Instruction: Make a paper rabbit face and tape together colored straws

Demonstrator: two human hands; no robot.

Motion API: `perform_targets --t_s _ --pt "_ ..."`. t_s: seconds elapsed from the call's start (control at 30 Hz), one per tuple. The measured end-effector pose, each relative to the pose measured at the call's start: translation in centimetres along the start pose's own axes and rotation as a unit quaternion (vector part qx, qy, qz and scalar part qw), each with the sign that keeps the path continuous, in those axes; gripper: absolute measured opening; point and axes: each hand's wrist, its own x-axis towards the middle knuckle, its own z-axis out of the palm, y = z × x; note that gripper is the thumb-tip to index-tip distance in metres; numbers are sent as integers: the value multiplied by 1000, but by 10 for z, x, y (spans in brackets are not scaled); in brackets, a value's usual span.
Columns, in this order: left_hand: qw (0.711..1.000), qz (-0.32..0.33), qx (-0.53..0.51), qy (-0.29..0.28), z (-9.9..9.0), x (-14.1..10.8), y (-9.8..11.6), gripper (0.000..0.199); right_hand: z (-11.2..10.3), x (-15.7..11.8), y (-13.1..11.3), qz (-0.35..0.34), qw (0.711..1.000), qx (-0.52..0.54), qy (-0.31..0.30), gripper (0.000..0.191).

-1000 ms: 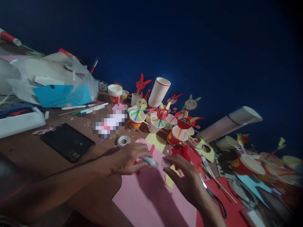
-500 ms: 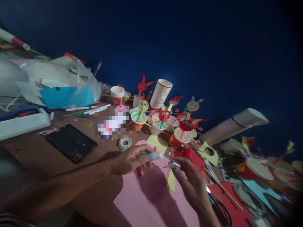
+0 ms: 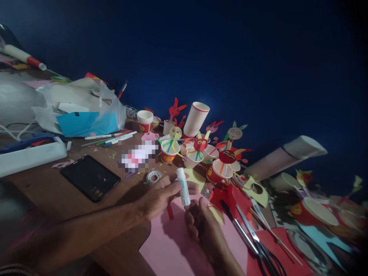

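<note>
Well, left of the pink paper sheet (image 3: 172,249) lies a glossy black slab (image 3: 90,177); above the sheet, the left hand (image 3: 163,194) pinches a white plastic glue stick (image 3: 183,186), presumably for steadiness; the right hand (image 3: 205,226) curls at its lower end, its grip hidden from me; metal-bladed scissors (image 3: 253,234) lie along the sheet's right.

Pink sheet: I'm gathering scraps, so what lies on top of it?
A yellow scrap shows on the pink sheet, partly behind the right hand. A red strip shows below the left hand, possibly held. Anything behind the hands is hidden.
</note>
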Motion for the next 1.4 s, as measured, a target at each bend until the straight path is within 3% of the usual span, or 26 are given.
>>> perform_targets --t_s 0.13,0.37,0.53,0.73,0.83,1.0,1.2,1.4 --pt "999 -11 34 -15 1 -3 -6 31 8 -2 5 4 999 -36 -27 53" --pt "996 -9 84 -16 0 -8 -10 30 9 -4 7 -59 994 -64 -68 37" --pt "995 1 96 -2 1 -8 -10 26 1 0 16 -108 989 -92 -49 32" --pt "995 -16 100 -2 1 -5 -5 26 6 -3 14 -49 993 -68 -82 44" --pt "994 -15 104 0 1 -5 -3 26 5 -3 13 -49 992 -61 -95 36" --pt "994 -3 108 -13 2 -6 -4 24 1 0 16 -104 989 -84 -62 29" --pt "992 -25 125 -17 0 -6 -4 26 6 -3 13 -48 994 -69 -71 45" --pt "993 -7 119 -20 3 -7 -2 23 0 -1 20 -105 989 -91 -53 28"
